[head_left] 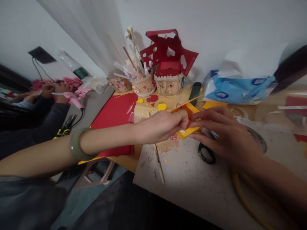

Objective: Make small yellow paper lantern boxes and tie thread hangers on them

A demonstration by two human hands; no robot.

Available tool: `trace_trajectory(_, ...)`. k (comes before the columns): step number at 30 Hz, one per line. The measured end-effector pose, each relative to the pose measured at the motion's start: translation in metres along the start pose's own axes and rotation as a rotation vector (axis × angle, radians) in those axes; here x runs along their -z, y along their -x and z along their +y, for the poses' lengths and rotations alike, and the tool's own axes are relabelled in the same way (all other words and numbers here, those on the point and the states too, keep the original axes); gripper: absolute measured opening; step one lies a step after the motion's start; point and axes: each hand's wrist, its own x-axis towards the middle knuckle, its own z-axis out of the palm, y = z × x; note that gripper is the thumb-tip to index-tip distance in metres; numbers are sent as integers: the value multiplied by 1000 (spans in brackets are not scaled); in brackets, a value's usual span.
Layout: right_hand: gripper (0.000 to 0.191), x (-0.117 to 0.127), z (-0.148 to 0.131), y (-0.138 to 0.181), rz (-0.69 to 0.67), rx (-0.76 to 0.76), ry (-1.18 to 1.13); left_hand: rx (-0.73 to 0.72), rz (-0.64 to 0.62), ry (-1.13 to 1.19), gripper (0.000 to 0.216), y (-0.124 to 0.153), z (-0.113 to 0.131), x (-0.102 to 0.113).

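Note:
A folded piece of yellow paper [189, 109] is between my two hands above the work board. My left hand [165, 126], with a ring on one finger and a green bangle up the arm, is closed with its fingertips inside the paper's fold. From the other side my right hand [225, 137] pinches the paper's edge between thumb and fingers. Just under that hand lie scissors [206, 154], of which a black handle loop shows. A thin wooden stick [159, 164] rests on the board below my left wrist.
Red paper sheets [110, 119] lie left of the board. Behind stand decorated wooden pots [144, 84] with sticks, a cut-out red paper piece [168, 52] and a tissue pack [240, 88]. At far left, another person's hands work near a pink glue gun [74, 99].

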Motion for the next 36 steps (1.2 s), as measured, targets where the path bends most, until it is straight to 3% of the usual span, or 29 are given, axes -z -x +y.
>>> trace_trajectory(5, 9, 1, 0, 0, -3, 4, 8, -78, -30, -208, 11, 7, -4, -1)
trace_trajectory(10, 9, 1, 0, -1, 5, 9, -6, -330, 136, -599, 24, 19, -14, -8)
trace_trajectory(14, 8, -1, 0, 0, 3, -15, -5, -455, 236, -688, 26, 24, -19, -10)
trace_trajectory(20, 9, -1, 0, 1, 1, -8, 9, -585, 256, -779, 20, 21, -18, -9)
trace_trajectory(26, 9, -1, 0, 1, 14, 4, 9, -596, 102, -816, 28, 12, -9, -3)
trace_trajectory(32, 6, 0, -1, 0, 3, 2, 19, -637, 267, -875, 21, 13, -14, -8)
trace_trajectory(36, 7, -1, -1, -1, 7, 6, 4, -528, 262, -855, 18, 16, -20, -13)
